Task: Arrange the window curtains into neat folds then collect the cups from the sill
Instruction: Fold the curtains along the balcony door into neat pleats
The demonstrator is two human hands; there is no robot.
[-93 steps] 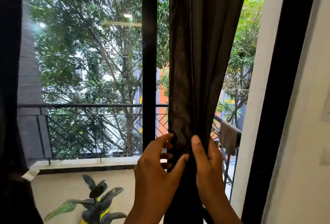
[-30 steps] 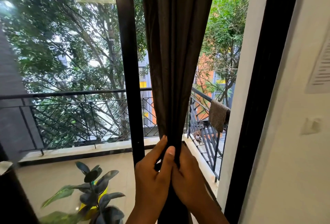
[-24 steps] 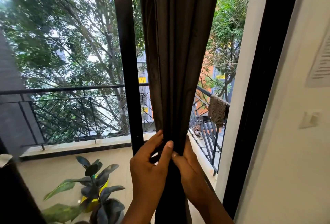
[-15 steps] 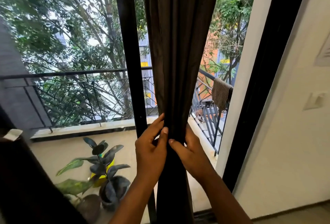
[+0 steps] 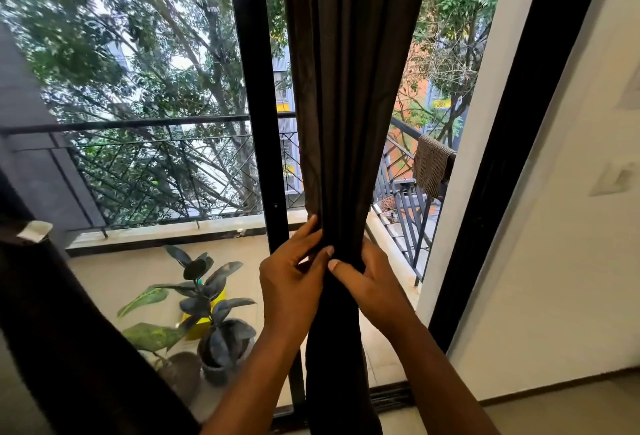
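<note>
At the far left a dark curtain fills the lower corner, a small white tag at its upper edge. Beside it, through the glass, a balcony floor lies open, with potted plants standing close to the glass. A black railing runs along the balcony's far edge, trees beyond it.

A black window post rises just left of centre. Right beside it hangs the brown curtain, gathered into narrow upright folds and drawn in tight at waist height, where both hands meet it.

The left hand comes from the left edge of the bundle, fingers curled round its far side and thumb pressed across the front, so its grip is clamped on the brown curtain. The right hand comes from the right edge, thumb laid across the front toward the left thumb and fingers wrapped behind, also clamped on the cloth. The two thumbs sit just beside each other.

Right of the bundle, clear glass shows the railing's side run, a brown cloth draped over it. Then come a white strip, a black frame and a pale wall. No cups show.
</note>
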